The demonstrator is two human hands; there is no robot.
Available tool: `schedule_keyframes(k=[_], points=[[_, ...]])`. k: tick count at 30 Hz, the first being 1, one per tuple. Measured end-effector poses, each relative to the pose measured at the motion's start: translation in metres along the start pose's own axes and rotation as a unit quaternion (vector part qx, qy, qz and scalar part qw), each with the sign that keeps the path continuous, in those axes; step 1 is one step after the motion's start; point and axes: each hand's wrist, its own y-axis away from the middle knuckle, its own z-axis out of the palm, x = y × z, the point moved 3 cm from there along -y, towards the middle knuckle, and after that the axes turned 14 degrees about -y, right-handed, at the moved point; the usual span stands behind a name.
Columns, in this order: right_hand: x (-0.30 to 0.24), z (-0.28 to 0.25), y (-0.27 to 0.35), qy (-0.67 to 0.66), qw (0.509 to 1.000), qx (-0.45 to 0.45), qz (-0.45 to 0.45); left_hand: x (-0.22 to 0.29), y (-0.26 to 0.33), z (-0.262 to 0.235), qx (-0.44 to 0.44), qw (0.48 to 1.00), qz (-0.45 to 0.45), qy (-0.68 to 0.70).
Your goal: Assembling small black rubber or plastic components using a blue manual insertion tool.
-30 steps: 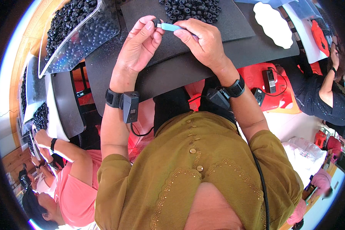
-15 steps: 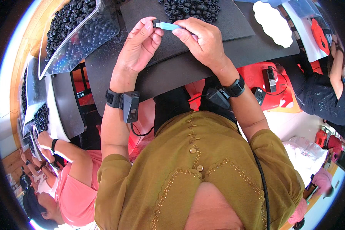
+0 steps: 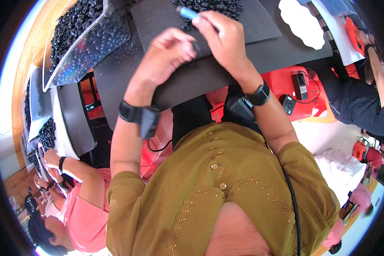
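My right hand [image 3: 222, 36] grips a small light-blue cylinder [image 3: 187, 12], whose end sticks out to the left of the fingers. Beside it, my left hand [image 3: 170, 53] has its fingers curled by a small black ring [image 3: 196, 46] near the right hand; whether it holds the ring is not clear. Both hands hover over a black mat [image 3: 251, 25], just below a pile of small black rings [image 3: 213, 5] at the mat's far edge. Black bands with boxes sit on both wrists.
A clear bin [image 3: 83, 40] full of black rings stands at the left. A white scalloped tray [image 3: 301, 23] lies on the right of the table. A person in pink [image 3: 83, 200] works at lower left, another in black [image 3: 356, 96] at right. A red box [image 3: 292, 85] sits below the table.
My left hand has let go of the blue cylinder's end and dropped back a little. The right hand keeps its hold on the cylinder.
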Motion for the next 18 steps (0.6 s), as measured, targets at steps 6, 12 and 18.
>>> schedule_keyframes(k=[6, 12, 18], points=[[0.003, -0.009, 0.0, -0.136, 0.982, 0.048, 0.122, 0.009, -0.002, -0.014, 0.061, 0.992, 0.062, 0.088], [-0.002, 0.005, 0.003, -0.296, 0.932, -0.017, 0.209, 0.011, -0.003, -0.01, 0.062, 0.991, 0.064, 0.101], [-0.005, 0.022, 0.004, -0.393, 0.887, -0.019, 0.24, 0.008, -0.002, -0.008, 0.084, 0.992, 0.073, 0.063]])
